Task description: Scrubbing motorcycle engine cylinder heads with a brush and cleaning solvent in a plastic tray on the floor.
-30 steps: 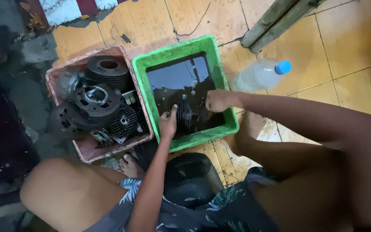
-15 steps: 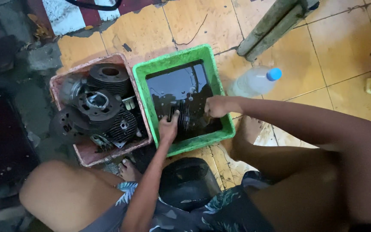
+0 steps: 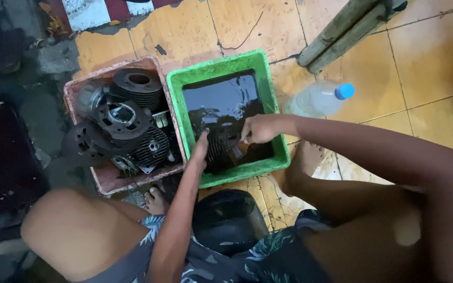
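Crouched over a green rectangular plastic tub (image 3: pixel 176 99) of black liquid on the yellow tiled floor (image 3: pixel 420 68). Left hand (image 3: pixel 201 148) steadying a dark finned metal cylinder (image 3: pixel 220 149) at the tub's near edge; right hand (image 3: pixel 258 129) pinching something small against it (too blurred to name).

Left hand (image 3: pixel 201 149) flat; right hand (image 3: pixel 258 129) curled.
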